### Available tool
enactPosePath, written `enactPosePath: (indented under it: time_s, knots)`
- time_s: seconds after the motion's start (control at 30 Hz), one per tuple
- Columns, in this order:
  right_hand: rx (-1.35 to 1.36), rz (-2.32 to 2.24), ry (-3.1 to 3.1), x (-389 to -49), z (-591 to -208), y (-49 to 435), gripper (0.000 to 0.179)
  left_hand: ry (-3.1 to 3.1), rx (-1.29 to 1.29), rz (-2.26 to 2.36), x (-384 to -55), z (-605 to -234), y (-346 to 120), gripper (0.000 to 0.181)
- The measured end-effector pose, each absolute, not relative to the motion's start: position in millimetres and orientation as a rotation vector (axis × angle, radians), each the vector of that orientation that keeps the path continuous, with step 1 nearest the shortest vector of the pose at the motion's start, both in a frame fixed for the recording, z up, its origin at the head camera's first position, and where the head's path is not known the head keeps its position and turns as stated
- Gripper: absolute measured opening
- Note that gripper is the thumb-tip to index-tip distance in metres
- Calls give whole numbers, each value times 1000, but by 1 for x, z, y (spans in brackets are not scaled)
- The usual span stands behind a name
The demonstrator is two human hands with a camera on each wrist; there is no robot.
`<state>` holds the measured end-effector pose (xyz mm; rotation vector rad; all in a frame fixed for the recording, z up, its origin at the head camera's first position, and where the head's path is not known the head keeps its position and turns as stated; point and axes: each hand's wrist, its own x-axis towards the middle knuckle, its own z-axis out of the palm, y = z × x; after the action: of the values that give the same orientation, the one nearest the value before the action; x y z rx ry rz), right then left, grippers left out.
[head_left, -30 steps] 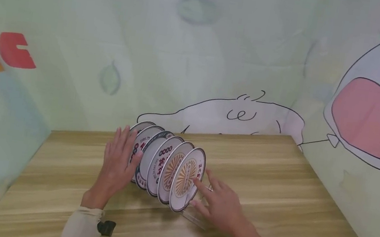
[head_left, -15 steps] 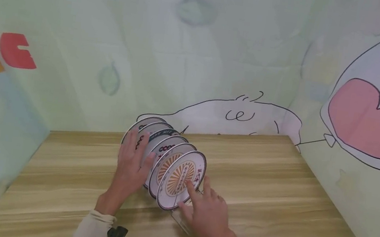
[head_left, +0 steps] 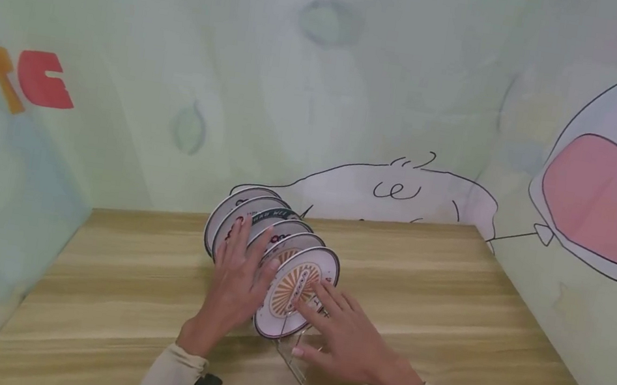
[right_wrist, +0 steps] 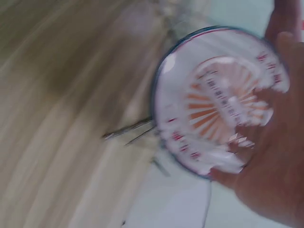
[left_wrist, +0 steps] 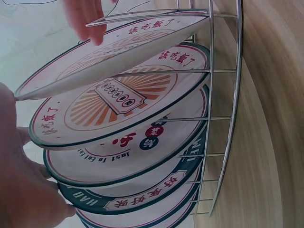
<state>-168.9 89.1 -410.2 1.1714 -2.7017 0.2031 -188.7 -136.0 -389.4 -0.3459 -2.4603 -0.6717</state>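
Observation:
Several white plates with dark rims stand on edge, one behind another, in a metal wire rack [left_wrist: 210, 95]. The nearest plate [head_left: 277, 297] bears an orange sunburst print and red characters. My left hand [head_left: 233, 290] lies along the plates' left side, its fairly straight fingers touching the rims. In the left wrist view that hand shows at the left edge, right at the rims of a second sunburst plate [left_wrist: 71, 121] and those behind. My right hand [head_left: 349, 343] reaches to the nearest plate's face, fingers spread and extended; the right wrist view of it is blurred.
The rack stands on a wood-grain table [head_left: 445, 317], its wire feet [head_left: 292, 368] jutting toward me. Behind the table hangs a pale green printed backdrop [head_left: 241, 78] with a balloon drawing [head_left: 587, 192] at the right.
The plates and rack have turned, so the nearest plate's face shows rounder. My left hand has moved right along the rims. My right hand went left, then slightly back right, staying by the nearest plate.

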Motion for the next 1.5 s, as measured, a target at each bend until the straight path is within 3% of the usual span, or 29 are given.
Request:
enactPosePath:
  time_s: [0.23, 0.73, 1.1, 1.5]
  knots:
    - [1461, 124, -2468, -187, -417, 99, 65, -2444, -340, -653, -191, -392, -132, 49]
    - [1449, 109, -2436, -188, -426, 94, 77, -2407, -378, -697, -197, -397, -134, 47]
    - [1343, 147, -2469, -174, -427, 82, 80, -2432, -487, -761, -206, -395, -140, 48]
    - [1025, 237, -2524, -149, -432, 58, 78, -2449, -520, -902, -205, -397, -137, 47]
